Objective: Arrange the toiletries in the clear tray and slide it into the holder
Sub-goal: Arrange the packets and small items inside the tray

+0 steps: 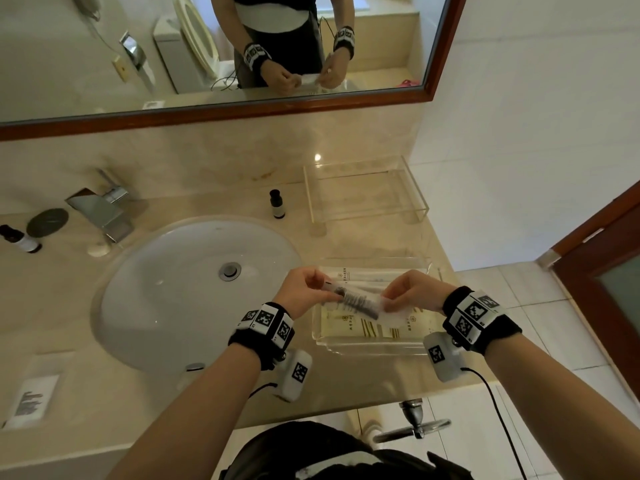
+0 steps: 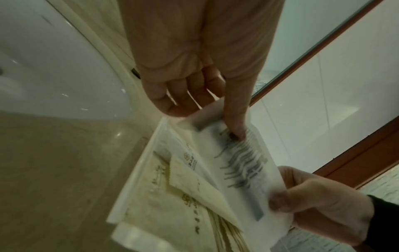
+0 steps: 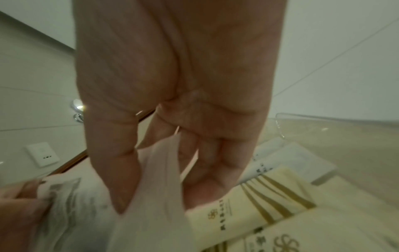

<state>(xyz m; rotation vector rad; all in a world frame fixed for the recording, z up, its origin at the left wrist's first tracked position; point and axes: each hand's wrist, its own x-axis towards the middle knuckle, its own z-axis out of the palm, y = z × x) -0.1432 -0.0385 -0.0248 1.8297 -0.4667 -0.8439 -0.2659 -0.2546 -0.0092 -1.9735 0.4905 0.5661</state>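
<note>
A white translucent packet with a dark comb inside (image 1: pixel 356 301) hangs just above the clear tray (image 1: pixel 377 346) on the counter right of the sink. My left hand (image 1: pixel 304 289) pinches the packet's left end and my right hand (image 1: pixel 408 292) pinches its right end. In the left wrist view the comb packet (image 2: pixel 239 163) shows the comb's teeth, with cream sachets (image 2: pixel 194 201) lying in the tray beneath. The right wrist view has the comb packet (image 3: pixel 151 179) between thumb and fingers, above the cream sachets (image 3: pixel 254 202). The clear holder (image 1: pixel 367 192) stands empty behind the tray.
A white basin (image 1: pixel 194 289) lies left of the tray, the faucet (image 1: pixel 104 213) behind it. One small dark bottle (image 1: pixel 277 204) stands near the holder, another bottle (image 1: pixel 20 239) at the far left. A comb packet (image 1: pixel 31 400) lies at the counter's front left. The mirror (image 1: pixel 207 46) hangs above.
</note>
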